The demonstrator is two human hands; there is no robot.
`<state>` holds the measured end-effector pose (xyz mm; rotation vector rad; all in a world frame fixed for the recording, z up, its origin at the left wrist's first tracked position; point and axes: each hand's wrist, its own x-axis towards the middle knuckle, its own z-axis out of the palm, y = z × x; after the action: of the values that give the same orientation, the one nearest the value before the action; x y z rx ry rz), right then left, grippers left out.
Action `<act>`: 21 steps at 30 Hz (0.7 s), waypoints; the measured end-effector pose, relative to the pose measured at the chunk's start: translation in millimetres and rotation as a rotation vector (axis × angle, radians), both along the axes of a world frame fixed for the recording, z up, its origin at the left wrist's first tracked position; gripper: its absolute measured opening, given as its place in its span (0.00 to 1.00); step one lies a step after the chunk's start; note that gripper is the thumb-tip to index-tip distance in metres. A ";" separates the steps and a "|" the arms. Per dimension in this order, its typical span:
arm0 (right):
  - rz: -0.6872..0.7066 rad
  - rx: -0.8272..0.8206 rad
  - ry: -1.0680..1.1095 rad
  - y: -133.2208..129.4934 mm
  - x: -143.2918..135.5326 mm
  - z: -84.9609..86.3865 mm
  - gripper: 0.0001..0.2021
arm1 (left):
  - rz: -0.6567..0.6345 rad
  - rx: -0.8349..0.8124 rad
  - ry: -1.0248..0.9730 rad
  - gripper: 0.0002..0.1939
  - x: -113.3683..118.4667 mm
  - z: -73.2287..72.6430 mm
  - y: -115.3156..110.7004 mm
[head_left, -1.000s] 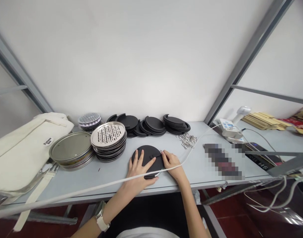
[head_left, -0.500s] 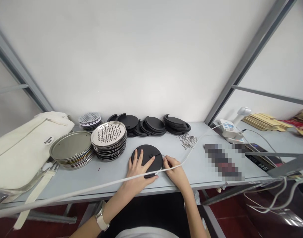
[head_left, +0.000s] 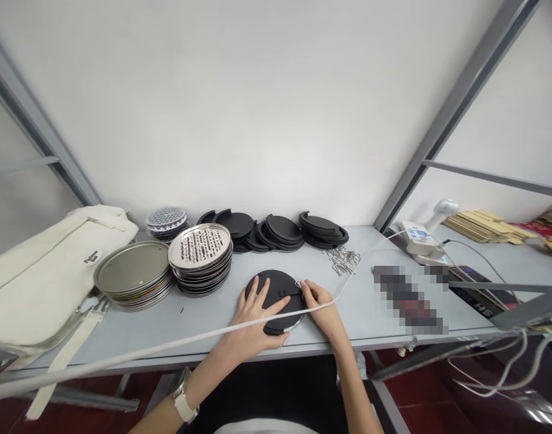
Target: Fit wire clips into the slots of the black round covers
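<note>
My left hand [head_left: 253,316] lies with its fingers spread over a round black disc [head_left: 282,293] on the table, its thumb along the near edge. The disc has a short slot and a small raised piece on its top face, and a thin light strip shows at its lower right rim. Between the closed thumb and fingers of my right hand [head_left: 319,301] is a small bent wire hook [head_left: 298,284], right at the disc's right edge. How far the hook goes into the disc is hidden. More wire hooks [head_left: 341,260] lie in a loose pile behind my right hand.
Black holders [head_left: 282,229] are stacked by the wall. Left of them stand round metal graters [head_left: 200,247], metal plates [head_left: 132,268] and a cream bag [head_left: 45,277]. A white cable [head_left: 167,349] crosses in front of my hands. A white device [head_left: 420,238] stands at right.
The black disc has shifted slightly right and towards me, with both hands moving along. The wire hook at its edge shows more clearly between my right fingertips.
</note>
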<state>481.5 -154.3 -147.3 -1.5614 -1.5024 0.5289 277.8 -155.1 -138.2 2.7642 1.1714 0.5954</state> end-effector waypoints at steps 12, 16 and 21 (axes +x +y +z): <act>-0.104 0.026 -0.032 -5.4 -4.6 -0.5 0.21 | 0.001 -0.003 0.003 0.38 -0.1 -0.8 0.7; -0.096 0.012 -0.082 -6.2 -4.5 -1.8 0.20 | -0.002 -0.005 0.004 0.38 0.0 -1.2 0.1; -0.081 0.011 -0.137 -7.2 -2.9 -3.7 0.19 | -0.003 0.000 0.001 0.38 0.0 -1.3 0.0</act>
<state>478.6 -161.5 -151.0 -1.6705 -1.5339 0.3732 277.7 -155.1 -139.5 2.7664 1.1667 0.5942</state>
